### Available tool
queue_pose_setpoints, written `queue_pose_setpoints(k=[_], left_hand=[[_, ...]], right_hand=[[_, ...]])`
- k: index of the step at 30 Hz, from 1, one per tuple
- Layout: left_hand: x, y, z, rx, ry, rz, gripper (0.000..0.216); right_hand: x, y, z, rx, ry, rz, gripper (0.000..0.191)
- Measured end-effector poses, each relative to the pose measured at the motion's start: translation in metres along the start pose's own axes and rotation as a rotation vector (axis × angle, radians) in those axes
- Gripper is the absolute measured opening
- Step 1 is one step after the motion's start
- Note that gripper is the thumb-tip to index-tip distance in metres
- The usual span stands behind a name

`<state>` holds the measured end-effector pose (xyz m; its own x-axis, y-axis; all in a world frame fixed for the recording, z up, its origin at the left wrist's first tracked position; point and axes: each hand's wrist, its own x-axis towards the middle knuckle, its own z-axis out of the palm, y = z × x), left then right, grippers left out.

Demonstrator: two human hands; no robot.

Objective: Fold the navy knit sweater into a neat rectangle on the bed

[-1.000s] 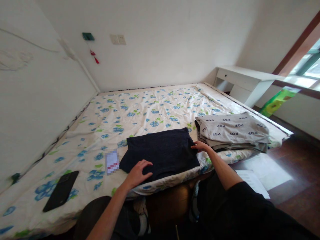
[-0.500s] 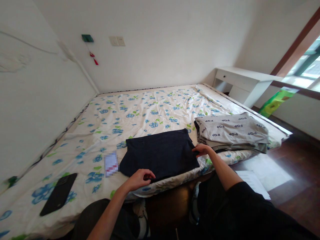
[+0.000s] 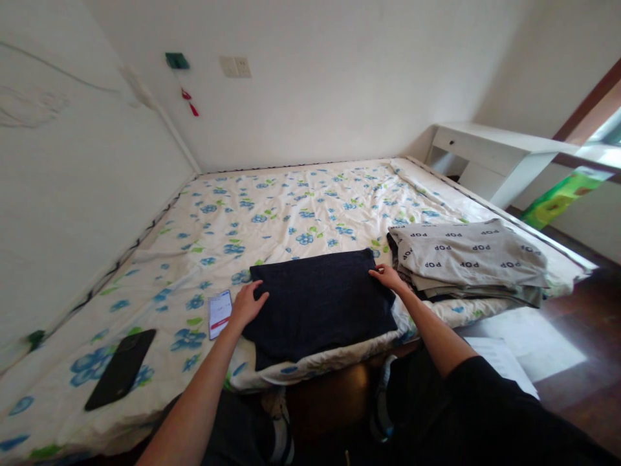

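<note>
A folded dark navy garment lies flat near the front edge of a bed with a white sheet printed with blue flowers. My left hand rests with fingers spread on the garment's left edge. At the garment's right edge lies my right hand, flat, just beside a stack of folded clothes topped by a grey piece printed "POP". Neither hand lifts anything.
A small card and a black phone lie on the sheet to the left. Walls bound the bed at left and back. A white desk stands at the back right. Dark wood floor with a white paper lies to the right.
My left hand has moved from the garment's front edge to its left side. My right hand stays at the right edge. The view has shifted slightly.
</note>
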<state>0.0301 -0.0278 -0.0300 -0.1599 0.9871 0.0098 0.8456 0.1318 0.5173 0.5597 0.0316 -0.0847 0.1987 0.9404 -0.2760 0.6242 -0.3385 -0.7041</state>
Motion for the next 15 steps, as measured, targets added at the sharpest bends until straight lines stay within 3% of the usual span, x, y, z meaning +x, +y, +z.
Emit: queue_pose_setpoints(k=[2, 4, 7, 10, 12, 15], left_hand=[[0.018, -0.009, 0.0, 0.03, 0.056, -0.133, 0.06], [0.03, -0.015, 0.004, 0.012, 0.022, -0.228, 0.06], [0.045, -0.017, 0.014, 0.024, -0.035, -0.266, 0.057], [0.061, -0.019, 0.016, 0.053, 0.018, -0.274, 0.047], [0.071, -0.023, 0.013, -0.04, 0.062, -0.316, 0.036], [0.078, -0.032, 0.008, -0.343, 0.071, -0.415, 0.035]], right_hand=[[0.006, 0.0, 0.005, -0.024, 0.04, 0.022, 0.044], [0.014, 0.001, 0.008, -0.061, 0.067, 0.038, 0.048], [0.026, 0.002, 0.011, -0.103, 0.083, 0.036, 0.048], [0.04, 0.001, 0.014, -0.118, 0.098, -0.005, 0.035], [0.05, 0.001, 0.015, -0.077, 0.099, -0.036, 0.025], [0.063, 0.007, 0.014, 0.111, 0.08, -0.053, 0.028]])
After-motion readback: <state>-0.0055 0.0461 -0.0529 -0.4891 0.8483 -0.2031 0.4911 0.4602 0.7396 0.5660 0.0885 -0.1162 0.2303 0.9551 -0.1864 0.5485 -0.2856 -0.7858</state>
